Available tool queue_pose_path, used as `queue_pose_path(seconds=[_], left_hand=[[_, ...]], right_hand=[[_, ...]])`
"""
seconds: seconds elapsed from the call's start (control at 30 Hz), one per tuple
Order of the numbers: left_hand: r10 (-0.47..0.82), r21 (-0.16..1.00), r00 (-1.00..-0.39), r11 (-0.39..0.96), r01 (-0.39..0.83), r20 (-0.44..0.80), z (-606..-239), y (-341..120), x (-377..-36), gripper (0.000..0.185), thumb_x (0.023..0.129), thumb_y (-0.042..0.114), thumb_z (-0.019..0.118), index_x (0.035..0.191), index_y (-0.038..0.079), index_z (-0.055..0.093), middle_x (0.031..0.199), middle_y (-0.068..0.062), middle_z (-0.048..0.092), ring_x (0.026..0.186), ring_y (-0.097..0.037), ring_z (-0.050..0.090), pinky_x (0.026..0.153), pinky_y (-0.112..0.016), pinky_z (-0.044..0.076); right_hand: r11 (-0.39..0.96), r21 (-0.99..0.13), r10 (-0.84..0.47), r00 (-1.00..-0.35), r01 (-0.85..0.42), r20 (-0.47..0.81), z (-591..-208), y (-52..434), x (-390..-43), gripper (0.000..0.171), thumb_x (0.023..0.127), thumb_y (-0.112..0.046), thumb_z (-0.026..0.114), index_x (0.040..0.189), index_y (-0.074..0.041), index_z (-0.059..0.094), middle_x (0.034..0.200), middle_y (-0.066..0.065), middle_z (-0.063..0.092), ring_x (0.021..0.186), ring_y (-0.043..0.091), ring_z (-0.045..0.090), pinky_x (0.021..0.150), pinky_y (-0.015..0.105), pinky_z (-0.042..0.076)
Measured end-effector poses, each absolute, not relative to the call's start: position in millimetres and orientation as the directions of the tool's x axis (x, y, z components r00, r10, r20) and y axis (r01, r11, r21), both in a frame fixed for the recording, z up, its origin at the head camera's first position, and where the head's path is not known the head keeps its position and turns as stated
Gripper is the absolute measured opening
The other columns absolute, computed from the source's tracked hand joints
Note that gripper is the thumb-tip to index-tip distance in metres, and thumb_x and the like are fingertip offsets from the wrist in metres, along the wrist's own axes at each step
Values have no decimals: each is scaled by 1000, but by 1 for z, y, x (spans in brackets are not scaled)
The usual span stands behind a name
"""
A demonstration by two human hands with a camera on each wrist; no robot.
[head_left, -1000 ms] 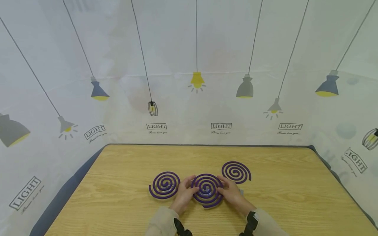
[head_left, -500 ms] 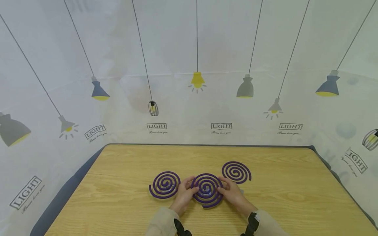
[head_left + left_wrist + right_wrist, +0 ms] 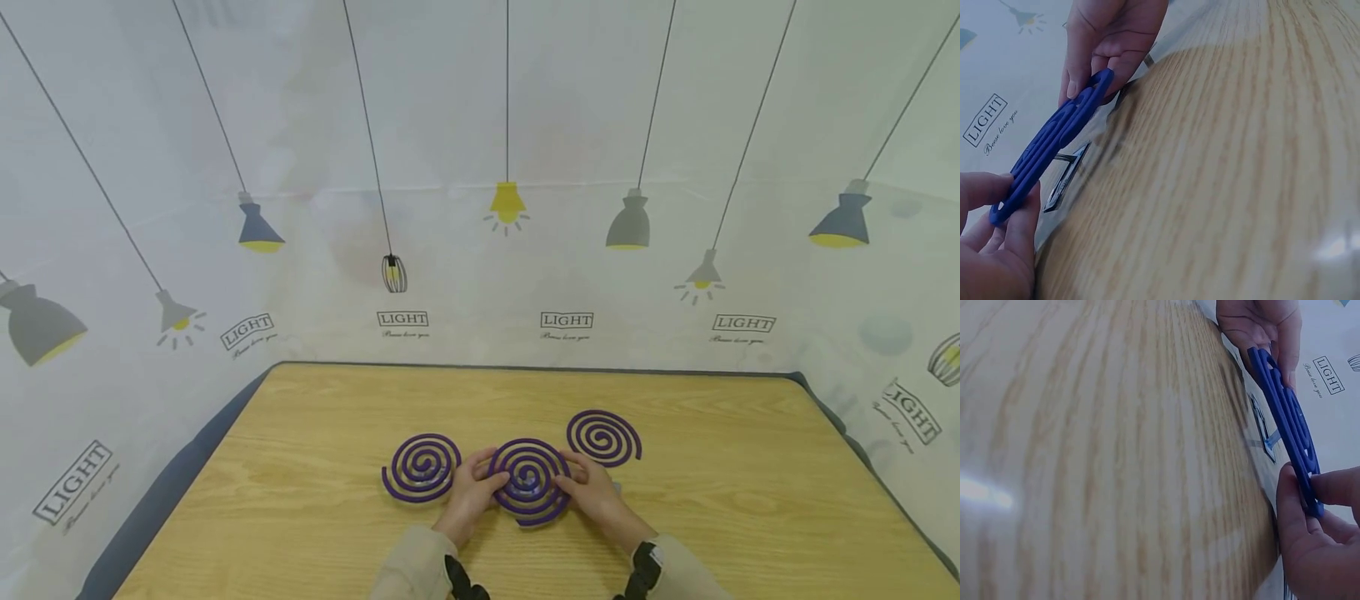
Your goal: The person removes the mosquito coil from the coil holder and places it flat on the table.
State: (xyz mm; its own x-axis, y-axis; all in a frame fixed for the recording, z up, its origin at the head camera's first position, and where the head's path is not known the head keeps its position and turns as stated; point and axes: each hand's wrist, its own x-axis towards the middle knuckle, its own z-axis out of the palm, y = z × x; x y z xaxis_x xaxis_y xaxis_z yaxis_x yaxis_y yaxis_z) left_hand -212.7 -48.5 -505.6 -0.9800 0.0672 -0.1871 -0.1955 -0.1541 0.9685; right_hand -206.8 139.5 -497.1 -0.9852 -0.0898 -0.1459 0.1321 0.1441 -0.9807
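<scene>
Both hands grip a purple spiral mosquito coil [image 3: 528, 477] by its opposite edges, thumbs on top and fingers beneath. My left hand [image 3: 468, 496] pinches the left rim and my right hand [image 3: 592, 492] the right rim. In the left wrist view the coil [image 3: 1054, 137] appears blue and is held above the wooden table. Under it shows a small shiny metal stand [image 3: 1067, 181] with an upright tab, also visible in the right wrist view. Whether the tab touches the coil, I cannot tell.
A second mosquito coil [image 3: 425, 467] lies left of my left hand, with something silvery under its centre. Behind my right hand lies a third coil [image 3: 602, 437]. A small grey piece [image 3: 617, 487] peeks out beside the right hand. Printed cloth walls surround the wooden table [image 3: 300, 517].
The whole head view has shifted slightly. Both hands keep the same grip on the mosquito coil, and the other coils have not moved on the table.
</scene>
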Motion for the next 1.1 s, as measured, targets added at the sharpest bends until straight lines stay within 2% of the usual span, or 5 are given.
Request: queue_pose_path(seconds=[0.2, 0.47, 0.67, 0.9, 1.1], left_hand=[[72, 968, -979, -153, -201, -192, -504, -48, -211, 48, 82, -6, 55, 126, -8, 38, 109, -25, 56, 82, -20, 60, 62, -30, 53], [68, 968, -980, -157, -198, -189, -503, -47, -211, 47, 82, -4, 56, 126, -6, 40, 107, -20, 57, 84, -20, 60, 66, -31, 53], [68, 969, -979, -147, -200, -192, -504, -47, -210, 47, 83, -4, 56, 127, -6, 39, 108, -20, 57, 84, -20, 61, 65, -31, 53], [50, 969, -979, -137, -203, -198, -506, -46, -209, 46, 82, -7, 55, 126, -7, 39, 104, -20, 58, 81, -18, 60, 62, -29, 53], [50, 975, -980, -104, -197, -193, -507, -45, -209, 46, 82, -7, 53, 126, -7, 39, 104, -21, 58, 82, -19, 60, 64, -31, 53]], right_hand=[[126, -985, -109, -985, 118, -132, -496, 141, -206, 44, 85, 5, 50, 127, 10, 35, 92, 23, 60, 68, 20, 60, 62, 32, 53], [120, -985, -98, -986, 123, -135, -493, 142, -205, 44, 85, 7, 50, 126, 12, 35, 87, 21, 61, 64, 19, 59, 59, 30, 53], [111, -987, -105, -986, 120, -132, -492, 142, -205, 44, 85, 7, 49, 126, 12, 35, 84, 19, 61, 62, 17, 58, 58, 28, 53], [96, -989, -86, -989, 110, -119, -492, 141, -206, 43, 85, 7, 50, 125, 12, 37, 89, 22, 62, 65, 16, 59, 59, 26, 52], [119, -990, -70, -994, 77, -86, -492, 141, -205, 42, 85, 6, 51, 124, 14, 38, 88, 24, 62, 63, 20, 59, 57, 25, 50]])
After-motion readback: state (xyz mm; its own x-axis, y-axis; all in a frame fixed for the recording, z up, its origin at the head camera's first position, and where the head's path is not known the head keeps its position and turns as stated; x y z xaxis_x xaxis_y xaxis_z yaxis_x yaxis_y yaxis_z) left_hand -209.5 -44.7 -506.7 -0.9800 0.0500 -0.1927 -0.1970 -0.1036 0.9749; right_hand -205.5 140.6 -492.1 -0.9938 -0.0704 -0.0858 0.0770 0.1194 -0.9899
